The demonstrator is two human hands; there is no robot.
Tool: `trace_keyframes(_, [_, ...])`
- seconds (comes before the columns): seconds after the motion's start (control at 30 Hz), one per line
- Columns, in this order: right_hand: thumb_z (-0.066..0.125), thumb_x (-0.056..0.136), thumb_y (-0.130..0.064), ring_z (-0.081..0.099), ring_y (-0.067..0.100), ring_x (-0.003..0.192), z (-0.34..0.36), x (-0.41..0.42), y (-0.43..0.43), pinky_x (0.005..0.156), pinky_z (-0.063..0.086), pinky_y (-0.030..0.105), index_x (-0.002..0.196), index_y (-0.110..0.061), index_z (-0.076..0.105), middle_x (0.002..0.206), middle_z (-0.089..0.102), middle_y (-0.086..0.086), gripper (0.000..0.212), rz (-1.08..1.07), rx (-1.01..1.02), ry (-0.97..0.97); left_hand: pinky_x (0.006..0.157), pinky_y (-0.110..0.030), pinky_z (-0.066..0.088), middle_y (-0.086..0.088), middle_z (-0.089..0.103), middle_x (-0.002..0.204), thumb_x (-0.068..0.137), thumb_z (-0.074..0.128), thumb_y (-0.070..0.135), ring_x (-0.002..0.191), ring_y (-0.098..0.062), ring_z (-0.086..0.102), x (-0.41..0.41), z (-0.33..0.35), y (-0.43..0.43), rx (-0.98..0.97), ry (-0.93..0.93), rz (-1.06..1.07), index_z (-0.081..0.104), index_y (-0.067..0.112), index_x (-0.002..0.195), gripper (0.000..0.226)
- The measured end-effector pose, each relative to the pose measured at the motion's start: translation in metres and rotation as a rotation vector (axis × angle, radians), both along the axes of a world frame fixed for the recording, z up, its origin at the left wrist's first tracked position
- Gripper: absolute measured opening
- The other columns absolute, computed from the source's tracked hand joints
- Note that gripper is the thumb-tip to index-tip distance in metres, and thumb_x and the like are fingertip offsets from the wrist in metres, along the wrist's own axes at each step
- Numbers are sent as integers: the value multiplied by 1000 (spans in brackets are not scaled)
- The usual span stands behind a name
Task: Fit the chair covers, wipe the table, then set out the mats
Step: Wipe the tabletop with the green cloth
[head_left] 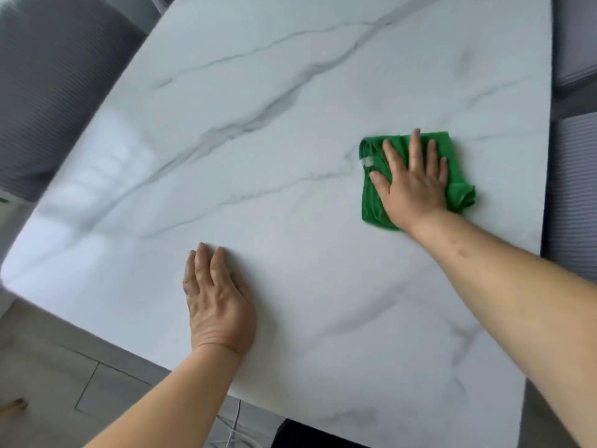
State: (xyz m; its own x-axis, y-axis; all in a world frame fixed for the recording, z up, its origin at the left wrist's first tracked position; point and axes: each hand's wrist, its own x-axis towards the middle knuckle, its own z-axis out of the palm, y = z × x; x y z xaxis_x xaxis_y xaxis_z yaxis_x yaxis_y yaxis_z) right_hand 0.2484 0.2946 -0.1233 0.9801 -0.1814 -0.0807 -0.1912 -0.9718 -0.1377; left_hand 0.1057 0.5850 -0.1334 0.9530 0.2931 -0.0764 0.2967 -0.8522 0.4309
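A white marble-look table point(258, 140) with grey veins fills most of the view. On its right side lies a folded green cloth point(371, 202). My right hand point(412, 182) presses flat on the cloth, fingers spread. My left hand point(216, 305) rests flat on the bare tabletop near the front edge, fingers together, holding nothing. Grey ribbed chair covers sit on a chair at the left point(48, 92) and on chairs at the right point(571, 195). No mats are in view.
Another grey-covered chair point(575, 43) stands at the far right corner. Grey tiled floor point(64, 367) shows below the table's front-left edge, with a white cable point(234, 425) under the table.
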Motion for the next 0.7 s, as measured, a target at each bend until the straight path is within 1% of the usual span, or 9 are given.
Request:
trace_keyframes(0.07, [29, 98, -55, -1, 38, 147, 4, 42, 27, 117, 1, 56, 153, -33, 16, 163, -5, -4, 61, 7, 32, -18, 119, -39, 9, -13, 20, 157, 97, 29, 18, 145, -27, 7, 0, 0, 0, 8, -18, -3, 34, 7, 142, 47])
trace_keyframes(0.13, [29, 98, -53, 1, 36, 148, 2, 43, 75, 117, 2, 56, 153, -33, 20, 163, 4, -10, 59, 211, 52, -39, 118, -36, 8, -13, 21, 156, 96, 26, 21, 145, -27, 9, 0, -2, -1, 20, -23, 12, 36, 7, 142, 49])
trace_keyframes(0.23, [34, 96, -53, 14, 34, 147, 0, -34, 127, 117, 7, 55, 149, -34, 32, 159, 24, -11, 56, 628, 76, -59, 118, -36, 9, -15, 26, 154, 93, 28, 25, 144, -29, 13, 0, -2, 0, 55, -25, 23, 39, 5, 140, 52])
trace_keyframes(0.33, [35, 93, -55, 28, 33, 144, -3, -83, 87, 115, 16, 54, 144, -33, 42, 154, 37, -8, 56, 816, 85, -67, 118, -36, 9, -14, 27, 154, 93, 27, 28, 144, -28, 14, 1, -1, 0, 59, -18, 22, 40, 6, 139, 53])
trace_keyframes(0.43, [31, 94, -57, 29, 35, 143, -4, -29, 24, 114, 19, 55, 145, -30, 42, 155, 35, -2, 59, 647, -4, -123, 117, -31, 5, -11, 25, 155, 94, 26, 29, 145, -25, 11, 1, -2, -2, 46, -10, 40, 39, 9, 141, 53])
trace_keyframes(0.53, [27, 95, -58, 6, 35, 148, 2, 78, 19, 117, 5, 56, 152, -31, 23, 163, 12, -1, 63, 297, -10, -29, 118, -33, 7, -10, 27, 155, 94, 23, 32, 144, -23, 12, 0, -1, -1, 48, -22, 36, 39, 9, 141, 55])
trace_keyframes(0.57, [26, 96, -58, 0, 35, 148, 4, 107, 35, 117, 1, 56, 153, -31, 17, 163, 5, -1, 64, 236, 13, 2, 118, -34, 9, -11, 28, 154, 93, 22, 33, 144, -24, 13, 0, -2, 0, 57, -29, 33, 40, 8, 140, 56])
trace_keyframes(0.63, [24, 97, -57, -3, 34, 148, 3, 125, 79, 117, -1, 56, 154, -31, 13, 164, 2, -3, 64, 277, 28, 21, 118, -37, 13, -12, 30, 153, 93, 23, 33, 143, -26, 15, 0, -5, 3, 73, -32, 30, 42, 8, 138, 56])
trace_keyframes(0.7, [25, 98, -53, 1, 33, 149, -2, 92, 124, 118, 0, 54, 154, -33, 16, 163, 6, -4, 60, 503, 48, -7, 118, -40, 15, -14, 32, 152, 92, 25, 31, 142, -28, 17, 0, -5, 5, 86, -30, 30, 43, 7, 137, 54])
